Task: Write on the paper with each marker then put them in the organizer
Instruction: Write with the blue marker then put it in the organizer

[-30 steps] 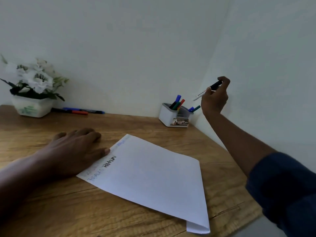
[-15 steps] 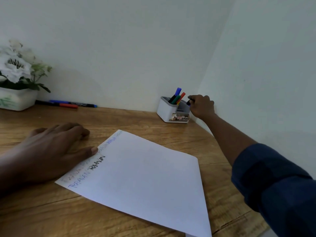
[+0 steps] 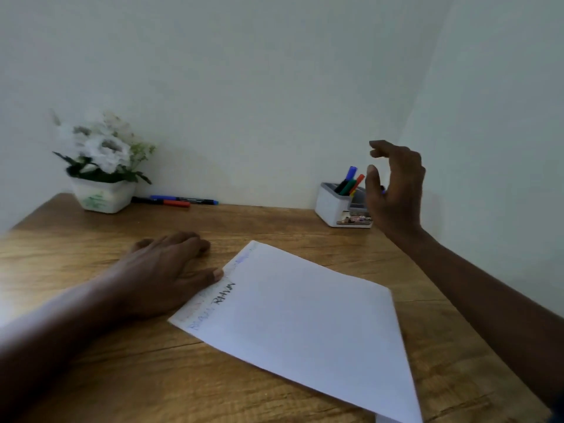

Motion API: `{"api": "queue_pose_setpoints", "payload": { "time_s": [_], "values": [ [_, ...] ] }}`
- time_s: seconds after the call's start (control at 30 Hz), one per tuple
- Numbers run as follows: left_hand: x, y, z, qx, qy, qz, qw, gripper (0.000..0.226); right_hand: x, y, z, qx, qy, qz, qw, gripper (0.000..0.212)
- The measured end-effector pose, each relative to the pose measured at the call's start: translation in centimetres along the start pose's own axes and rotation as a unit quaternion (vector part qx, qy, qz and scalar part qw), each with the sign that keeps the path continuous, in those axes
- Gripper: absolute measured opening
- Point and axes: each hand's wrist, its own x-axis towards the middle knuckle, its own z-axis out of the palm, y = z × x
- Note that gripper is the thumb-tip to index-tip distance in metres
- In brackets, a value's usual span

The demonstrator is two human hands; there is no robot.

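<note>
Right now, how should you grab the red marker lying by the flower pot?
Probably best to pinch the red marker in the middle of its body, coming straight down from above. It lies flat on the table, the blue marker lies close behind it, and the flower pot sits at its left end.

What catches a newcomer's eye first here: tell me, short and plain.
The white paper lies skewed on the wooden table, the left hand flat beside it, thumb at its written edge. The right hand hovers empty before the organizer of markers in the far right corner. Two more markers lie at the table's back edge beside the flower pot.
</note>
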Motion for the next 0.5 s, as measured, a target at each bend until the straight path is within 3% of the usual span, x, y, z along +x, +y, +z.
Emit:
{"api": "queue_pose_setpoints", "payload": {
  "time_s": [0.1, 0.2, 0.33, 0.5],
  "values": [
    [-0.3, 0.2, -0.1, -0.019, 0.009, 0.000, 1.000, 0.066, -0.7, -4.9, 1.0, 0.099, -0.077, -0.048, 0.991, 0.032],
    [-0.7, -0.1, -0.2, -0.040, 0.022, 0.011, 0.999, 0.055, -0.7, -8.4, 4.8, 0.184, -0.213, -0.019, 0.959, 0.021],
    [-0.9, -0.3, -0.5, -0.059, 0.023, 0.030, 0.998, 0.047, -0.3, -11.3, 12.0, 0.190, -0.370, 0.029, 0.909, 0.017],
    [-0.3, -0.7, -0.1, -0.059, 0.012, 0.043, 0.997, 0.044, 0.9, -14.1, 19.8, 0.156, -0.450, 0.023, 0.879, 0.030]
  ]
}}
